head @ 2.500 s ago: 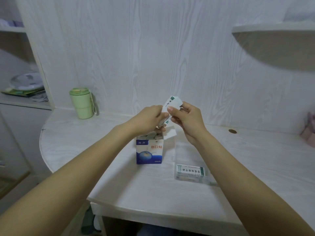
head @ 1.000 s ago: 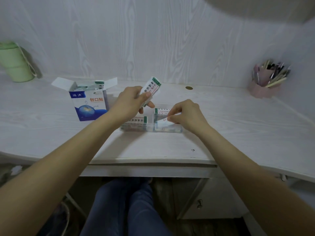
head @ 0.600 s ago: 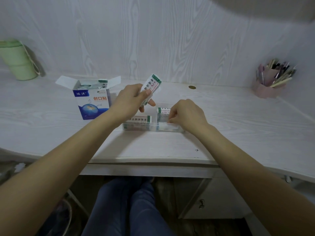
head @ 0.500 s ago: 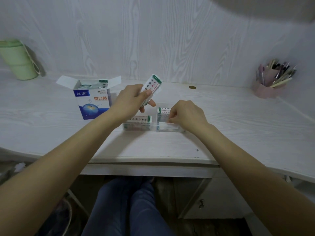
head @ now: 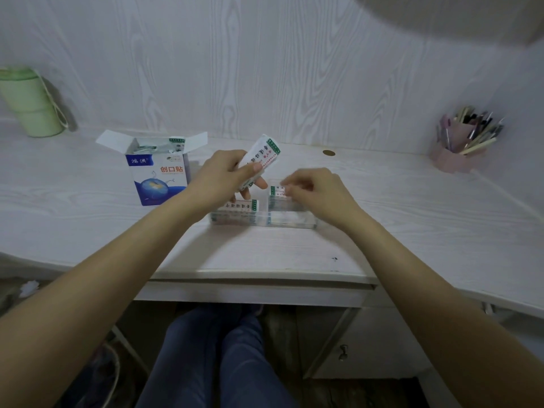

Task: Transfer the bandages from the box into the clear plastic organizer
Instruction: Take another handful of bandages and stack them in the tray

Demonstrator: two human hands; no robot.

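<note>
"创口贴" is read in orange on the open box (head: 158,175), standing on the surface (head: 88,207) left of the clear organizer (head: 263,216). A stack of bandages (head: 260,157) is held above the organizer in the left hand's (head: 223,179) curled grip. A bandage (head: 278,191) in the organizer's right compartment is pinched by the right hand's (head: 318,192) grip; more lie in the left compartment.

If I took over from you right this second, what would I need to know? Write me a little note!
Left hand: grips a stack of bandages above the desk, not yet put away.
Right hand: fingers curled at the bandages in the organizer's right part; too blurred to say if it pinches them.
Clear plastic organizer: on the desk, right of the bandage box. Its left part holds a bandage stack.
Box: open, upright, more bandages inside.
Done: some bandages in both parts.
Left: place the held stack, then empty the box.
</note>
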